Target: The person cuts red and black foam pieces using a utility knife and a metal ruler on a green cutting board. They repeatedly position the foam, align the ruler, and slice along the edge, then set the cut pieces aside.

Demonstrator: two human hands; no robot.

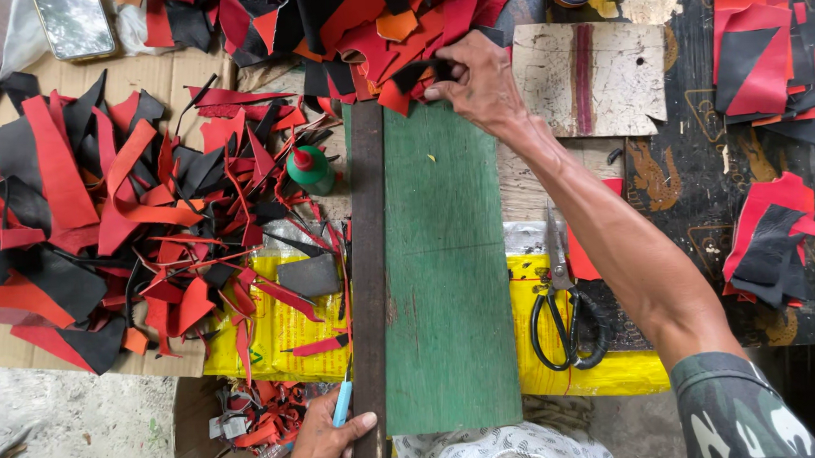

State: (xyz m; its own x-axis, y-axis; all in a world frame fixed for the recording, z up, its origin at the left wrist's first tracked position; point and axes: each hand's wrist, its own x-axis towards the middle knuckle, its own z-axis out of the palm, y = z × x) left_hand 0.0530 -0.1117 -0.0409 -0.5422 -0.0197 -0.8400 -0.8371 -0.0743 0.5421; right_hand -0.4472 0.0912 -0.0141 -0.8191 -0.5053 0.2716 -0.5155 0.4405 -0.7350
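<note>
Right hand: the right hand reached up to about 12 o'clock of the green board, fingers bunched and pinching a black scrap at the lower edge of the far heap.
Left hand: the left hand sat at 7 o'clock of the board, curled around a light blue pen, thumb pressed flat against the near end of the dark straightedge.
Black scrap: it lay at 12 o'clock of the board, touching the red and orange pieces of the far heap.
Straightedge: a long dark bar lying along the board's 9 o'clock edge, running from the far heap down to the thumb.
Board: a green plank set lengthwise in front of the person, resting over yellow sheeting.
Left pile: a wide spread of red, orange and black offcuts at 9 to 10 o'clock, on cardboard.
Glue bottle: a small green bottle with a red cap at 10 o'clock, just beside the straightedge.
Scissors: black-handled scissors at 3 o'clock, lying on the yellow sheeting under the right forearm.
Stacks: sorted red and black pieces at 3 o'clock, well apart from the board; more at 2 o'clock.
</note>
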